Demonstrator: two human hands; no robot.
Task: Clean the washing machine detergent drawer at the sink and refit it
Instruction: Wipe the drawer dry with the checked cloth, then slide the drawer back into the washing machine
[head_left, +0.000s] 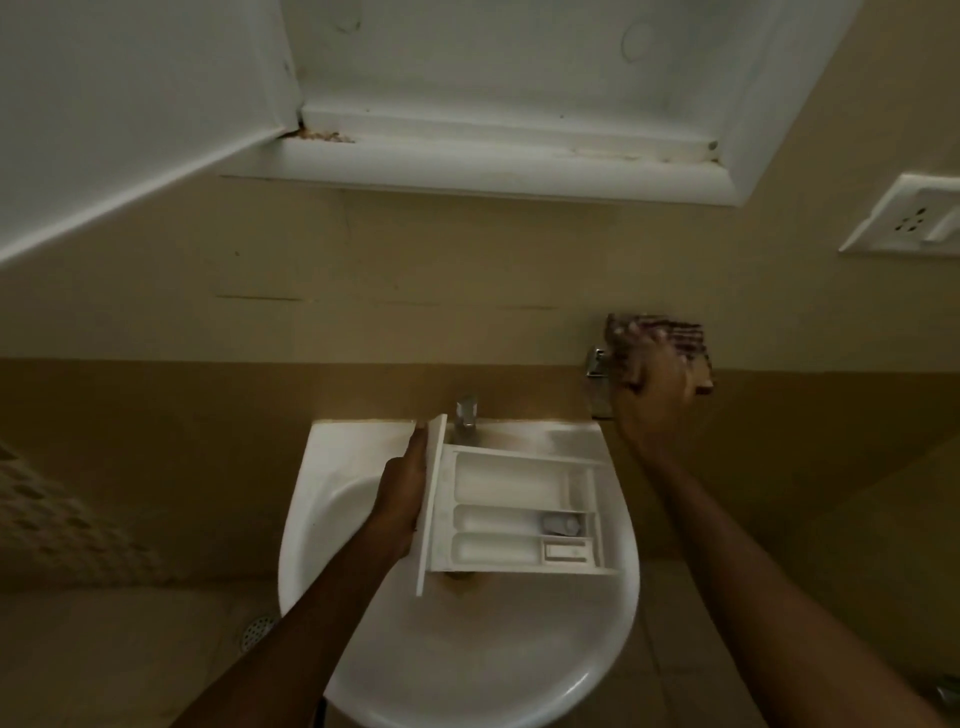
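Observation:
The white detergent drawer (511, 512) with three compartments is held flat over the white sink (467, 649). My left hand (402, 491) grips its front panel at the left end. My right hand (655, 387) is raised at the wall right of the sink, on a brown patterned cloth (688, 338) that hangs on a chrome holder (596, 362). Blur hides how the fingers lie on the cloth. The chrome tap (466, 412) stands just behind the drawer; no water is seen running.
A white wall cabinet (493, 166) with its door open hangs above the sink. A white socket plate (909, 218) is on the wall at the upper right. A floor drain (254, 631) lies at the lower left beside a tiled wall.

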